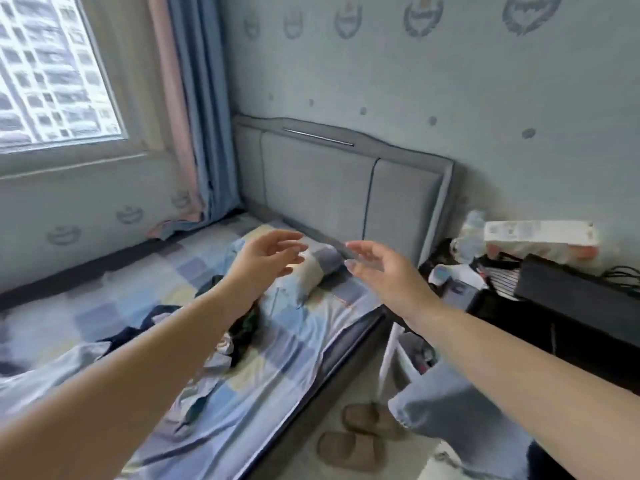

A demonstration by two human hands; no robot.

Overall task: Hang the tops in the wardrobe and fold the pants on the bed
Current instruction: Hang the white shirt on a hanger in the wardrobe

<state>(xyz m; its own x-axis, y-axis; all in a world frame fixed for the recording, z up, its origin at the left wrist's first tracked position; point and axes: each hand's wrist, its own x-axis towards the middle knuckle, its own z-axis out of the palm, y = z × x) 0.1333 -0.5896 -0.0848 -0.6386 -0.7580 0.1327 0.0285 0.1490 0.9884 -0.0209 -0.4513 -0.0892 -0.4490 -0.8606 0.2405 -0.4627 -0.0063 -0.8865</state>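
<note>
Both hands are stretched forward over the bed, in the middle of the frame, and they hold nothing. The left hand has its fingers relaxed and a little apart, palm turned inward. The right hand also has straight, loose fingers, and it is empty.

The clothes lie in a dark pile on the checked sheet, lower left of centre, partly hidden under the left forearm. I cannot tell which pieces are tops and which are pants, because the picture is blurred there. The wardrobe is not in the frame.

I judge that the task is at an early step: no garment is picked up yet. The next move should bring the hands down and back toward the pile, to take one piece and spread it, so its kind becomes clear.

At the lower right, slippers stand on the floor.
</note>
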